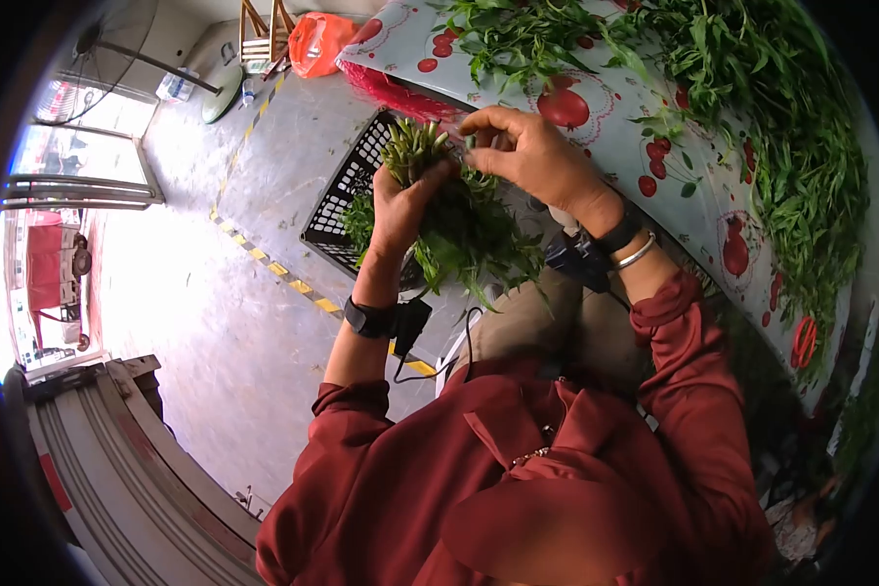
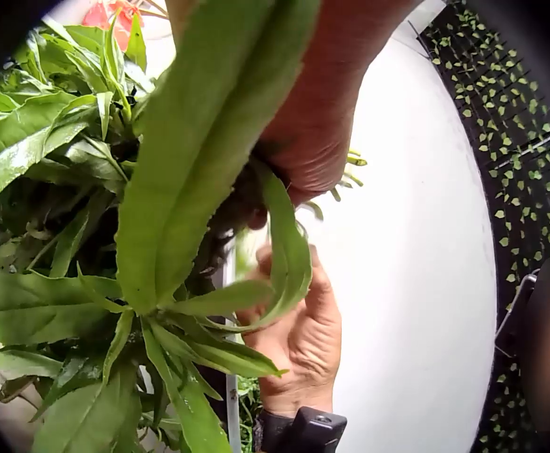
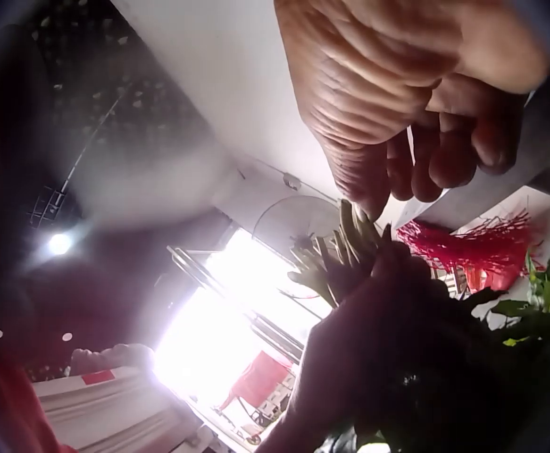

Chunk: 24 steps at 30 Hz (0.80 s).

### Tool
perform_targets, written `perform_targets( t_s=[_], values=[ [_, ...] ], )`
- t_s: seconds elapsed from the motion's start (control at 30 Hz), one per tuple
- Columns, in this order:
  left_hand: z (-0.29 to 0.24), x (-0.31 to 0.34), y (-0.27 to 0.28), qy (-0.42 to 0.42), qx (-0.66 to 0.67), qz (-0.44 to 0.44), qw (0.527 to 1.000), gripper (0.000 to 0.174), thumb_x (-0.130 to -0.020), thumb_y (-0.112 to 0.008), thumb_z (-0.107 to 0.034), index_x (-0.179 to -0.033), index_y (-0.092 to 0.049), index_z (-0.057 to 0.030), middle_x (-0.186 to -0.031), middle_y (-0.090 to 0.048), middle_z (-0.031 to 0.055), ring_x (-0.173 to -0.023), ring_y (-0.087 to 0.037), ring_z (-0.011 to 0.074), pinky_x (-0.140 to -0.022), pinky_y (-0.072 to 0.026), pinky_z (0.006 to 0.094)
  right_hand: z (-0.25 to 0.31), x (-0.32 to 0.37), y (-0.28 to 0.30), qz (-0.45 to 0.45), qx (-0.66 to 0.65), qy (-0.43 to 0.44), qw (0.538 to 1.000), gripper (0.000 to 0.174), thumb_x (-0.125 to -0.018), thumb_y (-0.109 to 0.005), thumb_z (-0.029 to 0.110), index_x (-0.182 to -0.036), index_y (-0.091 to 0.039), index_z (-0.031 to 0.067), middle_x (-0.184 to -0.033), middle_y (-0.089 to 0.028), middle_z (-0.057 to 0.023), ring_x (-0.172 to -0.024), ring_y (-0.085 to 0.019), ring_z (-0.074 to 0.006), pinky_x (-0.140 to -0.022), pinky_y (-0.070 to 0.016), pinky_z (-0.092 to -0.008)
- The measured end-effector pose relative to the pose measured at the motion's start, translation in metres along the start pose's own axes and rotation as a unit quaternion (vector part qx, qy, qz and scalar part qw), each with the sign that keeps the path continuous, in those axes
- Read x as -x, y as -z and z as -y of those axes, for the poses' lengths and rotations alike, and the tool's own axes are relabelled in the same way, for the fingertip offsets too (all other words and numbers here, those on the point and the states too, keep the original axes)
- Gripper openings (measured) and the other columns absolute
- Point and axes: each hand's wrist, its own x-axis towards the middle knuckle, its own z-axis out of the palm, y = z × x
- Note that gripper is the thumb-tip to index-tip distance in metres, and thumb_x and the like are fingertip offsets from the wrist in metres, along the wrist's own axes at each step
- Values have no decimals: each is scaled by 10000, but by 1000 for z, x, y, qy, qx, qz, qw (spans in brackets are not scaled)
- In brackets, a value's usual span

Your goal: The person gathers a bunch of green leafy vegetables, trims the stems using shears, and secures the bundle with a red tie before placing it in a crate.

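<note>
Upright in my left hand [image 1: 400,210] is a bunch of leafy greens [image 1: 474,239], gripped round the stems with the cut ends [image 1: 415,146] pointing up and the leaves hanging below. My right hand [image 1: 542,161] is beside the stem tops, its fingers loosely bent. A small dark green spot shows at its fingertips. In the right wrist view, the right thumb tip [image 3: 374,203] is right at the stem ends [image 3: 346,250]. Large leaves [image 2: 181,189] cover much of the left wrist view and partly hide the left hand. Below the bunch stands a black plastic crate [image 1: 347,186] with more greens inside.
On the right, a table with a fruit-patterned cloth [image 1: 615,146] carries heaps of loose greens [image 1: 801,166]. Red netting [image 1: 391,90] hangs at its corner. An orange bag [image 1: 320,44] and a fan [image 1: 223,95] stand farther back. Yellow-black tape [image 1: 264,259] marks the floor.
</note>
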Motion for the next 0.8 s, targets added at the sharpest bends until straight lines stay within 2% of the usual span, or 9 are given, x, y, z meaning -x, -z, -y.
perform_targets(
  t_s=[0.07,0.17,0.4,0.47,0.57,0.8],
  values=[
    [1,1,-4,-4,12,1,1000,213,-815,-618,-62,-1015,-594,9,-881,-638,37,-776,-588,105,-706,-470,238,-4,0,-6,-7,18,28,999,267,-758,-674,112,-989,-599,3,-766,-599,-33,-695,-543,-87,-643,-455,-241],
    [-2,3,-6,8,21,29,999,278,-820,-632,-77,-1077,-580,13,-925,-635,40,-823,-587,110,-743,-469,244,-5,1,-14,-20,-44,24,999,243,-768,-645,74,-992,-596,-8,-795,-629,-75,-712,-576,-125,-686,-477,-265],
    [-1,4,-5,26,17,30,999,253,-810,-634,-62,-1050,-598,10,-915,-639,37,-818,-591,108,-743,-474,245,-11,0,-17,-30,-24,26,999,206,-790,-615,86,-964,-600,-23,-825,-650,-121,-744,-614,-156,-696,-481,-287],
    [-1,4,-4,23,-1,37,999,254,-801,-639,-55,-1044,-601,9,-909,-641,30,-813,-591,103,-740,-475,246,-12,-1,-19,-39,-11,50,998,190,-783,-603,81,-938,-602,-29,-825,-646,-149,-760,-628,-195,-696,-481,-299],
    [0,4,-5,12,-16,34,999,262,-795,-643,-50,-1047,-602,7,-911,-640,22,-812,-588,94,-741,-473,243,-4,2,-18,-49,40,38,997,174,-771,-586,64,-913,-592,-35,-810,-640,-164,-743,-629,-226,-686,-480,-309],
    [3,4,-2,19,-51,26,998,266,-786,-641,-44,-1046,-607,-3,-911,-636,7,-802,-574,76,-736,-466,232,-5,4,-22,-78,21,27,996,142,-765,-563,46,-882,-574,-34,-767,-631,-150,-685,-619,-216,-641,-476,-305]
  ],
)
